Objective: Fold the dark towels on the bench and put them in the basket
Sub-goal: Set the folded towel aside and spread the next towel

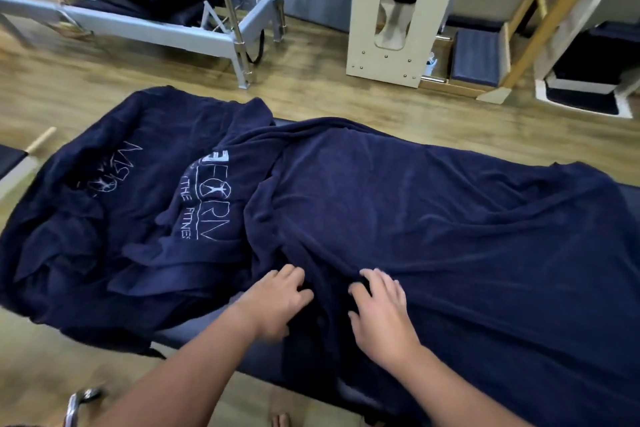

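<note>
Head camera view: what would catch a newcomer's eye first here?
The dark towels sprawl unfolded over the bench and fill the middle; one on the left bears white lettering. At the near edge, the left hand and right hand gather a ridge of cloth between them. Gym equipment stands behind.
</note>
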The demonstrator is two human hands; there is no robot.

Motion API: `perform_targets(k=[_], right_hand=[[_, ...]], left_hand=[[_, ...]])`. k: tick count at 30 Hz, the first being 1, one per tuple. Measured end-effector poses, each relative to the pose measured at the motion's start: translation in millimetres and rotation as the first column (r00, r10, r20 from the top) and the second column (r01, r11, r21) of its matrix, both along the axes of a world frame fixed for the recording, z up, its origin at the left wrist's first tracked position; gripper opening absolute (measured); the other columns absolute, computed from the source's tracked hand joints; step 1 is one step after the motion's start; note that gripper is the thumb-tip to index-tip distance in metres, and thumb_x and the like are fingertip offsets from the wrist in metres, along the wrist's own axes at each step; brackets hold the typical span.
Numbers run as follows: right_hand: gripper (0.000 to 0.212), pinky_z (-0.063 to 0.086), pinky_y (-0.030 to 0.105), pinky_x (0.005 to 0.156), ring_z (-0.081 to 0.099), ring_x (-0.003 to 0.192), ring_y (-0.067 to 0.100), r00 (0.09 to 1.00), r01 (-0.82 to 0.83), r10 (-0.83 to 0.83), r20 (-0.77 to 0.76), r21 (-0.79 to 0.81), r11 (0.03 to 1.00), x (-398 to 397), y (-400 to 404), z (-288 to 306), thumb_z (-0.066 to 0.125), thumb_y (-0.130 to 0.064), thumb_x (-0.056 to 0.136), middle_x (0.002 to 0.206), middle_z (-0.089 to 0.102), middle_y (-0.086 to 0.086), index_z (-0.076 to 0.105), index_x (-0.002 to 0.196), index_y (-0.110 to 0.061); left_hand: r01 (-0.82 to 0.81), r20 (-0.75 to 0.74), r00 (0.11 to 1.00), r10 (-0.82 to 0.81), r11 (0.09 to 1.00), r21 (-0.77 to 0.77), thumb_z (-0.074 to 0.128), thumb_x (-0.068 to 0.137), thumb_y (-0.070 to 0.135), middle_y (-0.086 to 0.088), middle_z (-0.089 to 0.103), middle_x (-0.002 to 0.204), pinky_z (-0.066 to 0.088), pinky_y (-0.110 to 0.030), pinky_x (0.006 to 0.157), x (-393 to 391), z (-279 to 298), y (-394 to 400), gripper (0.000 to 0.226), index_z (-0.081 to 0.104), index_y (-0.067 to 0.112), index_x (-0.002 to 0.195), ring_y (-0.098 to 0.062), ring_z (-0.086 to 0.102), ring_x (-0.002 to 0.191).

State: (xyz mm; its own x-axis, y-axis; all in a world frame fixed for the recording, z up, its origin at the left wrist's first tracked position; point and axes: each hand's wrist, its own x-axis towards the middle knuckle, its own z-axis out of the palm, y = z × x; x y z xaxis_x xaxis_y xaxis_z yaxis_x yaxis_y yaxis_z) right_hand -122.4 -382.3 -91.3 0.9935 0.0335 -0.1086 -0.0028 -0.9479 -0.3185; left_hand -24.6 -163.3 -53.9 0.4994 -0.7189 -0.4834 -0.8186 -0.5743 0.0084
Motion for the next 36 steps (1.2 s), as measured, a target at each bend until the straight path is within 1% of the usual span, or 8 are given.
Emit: perform_targets(k=[3, 7, 12, 16, 20, 26, 32, 36], right_hand=[[0.032, 0.05, 0.041, 0.073, 0.054, 0.092, 0.024, 1.0, -0.016, 0.017, 0.016, -0.062, 0.998, -41.0, 19.5, 4.6, 0.06, -0.058, 0.08, 0.098, 0.053, -0.005, 0.063, 0.09, -0.027], [0.042, 0.048, 0.043, 0.078, 0.056, 0.098, 0.026, 0.985, 0.083, -0.109, -0.135, -0.186, 0.979, -73.6, 42.8, 6.1, 0.06, -0.058, 0.082, 0.105, 0.055, -0.003, 0.057, 0.111, -0.028], [0.036, 0.048, 0.04, 0.055, 0.057, 0.075, 0.026, 0.95, 0.285, -0.307, -0.052, -0.25, 0.925, -90.5, 63.9, 8.6, 0.082, -0.037, 0.07, 0.091, 0.054, -0.001, 0.061, 0.096, -0.024], [0.037, 0.048, 0.035, 0.056, 0.056, 0.078, 0.021, 0.971, 0.205, -0.23, -0.061, -0.273, 0.94, -106.9, 71.6, 1.6, 0.084, -0.049, 0.067, 0.091, 0.056, -0.007, 0.066, 0.094, -0.031], [0.019, 0.042, 0.036, 0.061, 0.059, 0.082, 0.022, 0.965, 0.193, -0.235, -0.118, -0.289, 0.938, -95.3, 89.9, 15.1, 0.081, -0.038, 0.079, 0.087, 0.059, -0.007, 0.067, 0.089, -0.03], [0.021, 0.05, 0.037, 0.083, 0.06, 0.098, 0.022, 0.919, 0.085, -0.022, -0.394, 0.142, 0.986, -87.2, 124.5, 19.1, 0.056, -0.044, 0.098, 0.106, 0.063, -0.001, 0.059, 0.103, -0.023], [0.024, 0.05, 0.038, 0.088, 0.057, 0.107, 0.025, 0.901, 0.331, -0.311, -0.302, 0.016, 0.943, -103.4, 77.4, 22.8, 0.054, -0.041, 0.096, 0.11, 0.055, -0.002, 0.06, 0.111, -0.024], [0.029, 0.048, 0.041, 0.094, 0.047, 0.119, 0.025, 0.748, 0.6, -0.593, -0.299, -0.08, 0.796, -132.4, 16.1, 28.7, 0.055, -0.038, 0.096, 0.122, 0.05, -0.002, 0.06, 0.121, -0.024]], left_hand=[[0.022, 0.046, 0.999, -0.019, 0.998, -0.064, 0.077, 0.077, 0.029, -0.009, 0.042, 0.126, 0.044, -0.04, 0.09, -4.5, -7.5, 7.1, 0.041, 0.063, 0.017, 0.113, -0.029, 0.042, 0.115], [0.137, 0.156, 0.982, -0.108, 0.972, -0.19, 0.077, 0.066, 0.028, -0.001, 0.056, 0.105, 0.051, -0.034, 0.073, -6.3, -14.2, 29.7, 0.012, 0.068, 0.022, 0.072, -0.025, 0.055, 0.095], [0.117, 0.003, 0.993, -0.118, 0.976, -0.184, 0.045, 0.092, 0.022, -0.007, 0.068, 0.103, 0.028, -0.038, 0.117, -12.4, 4.3, 53.3, 0.014, 0.058, 0.019, 0.096, -0.029, 0.061, 0.103], [0.007, -0.085, 0.996, -0.016, 0.995, -0.103, 0.049, 0.096, 0.026, -0.011, 0.07, 0.106, 0.041, -0.038, 0.074, -9.4, 26.4, 71.2, 0.01, 0.057, 0.023, 0.101, -0.037, 0.064, 0.099], [0.063, -0.104, 0.993, -0.057, 0.996, 0.059, 0.053, 0.093, 0.018, -0.005, 0.071, 0.114, 0.046, -0.035, 0.075, -10.4, 35.0, 79.7, 0.026, 0.068, 0.027, 0.112, -0.03, 0.066, 0.102], [-0.026, -0.08, 0.995, 0.067, 0.903, 0.428, 0.059, 0.087, 0.013, -0.002, 0.065, 0.123, 0.048, -0.035, 0.073, -13.8, 43.3, 82.9, 0.031, 0.066, 0.016, 0.118, -0.027, 0.066, 0.108], [0.0, -0.089, 0.996, 0.011, 0.992, 0.123, 0.051, 0.1, 0.034, -0.008, 0.054, 0.131, 0.051, -0.042, 0.087, -15.0, 33.0, 42.8, 0.033, 0.057, 0.017, 0.128, -0.03, 0.057, 0.118], [0.127, -0.114, 0.987, -0.117, 0.988, 0.087, 0.052, 0.1, 0.034, -0.013, 0.027, 0.155, 0.045, -0.048, 0.103, -28.5, 16.2, -10.8, 0.053, 0.036, 0.024, 0.15, -0.034, 0.037, 0.135]])
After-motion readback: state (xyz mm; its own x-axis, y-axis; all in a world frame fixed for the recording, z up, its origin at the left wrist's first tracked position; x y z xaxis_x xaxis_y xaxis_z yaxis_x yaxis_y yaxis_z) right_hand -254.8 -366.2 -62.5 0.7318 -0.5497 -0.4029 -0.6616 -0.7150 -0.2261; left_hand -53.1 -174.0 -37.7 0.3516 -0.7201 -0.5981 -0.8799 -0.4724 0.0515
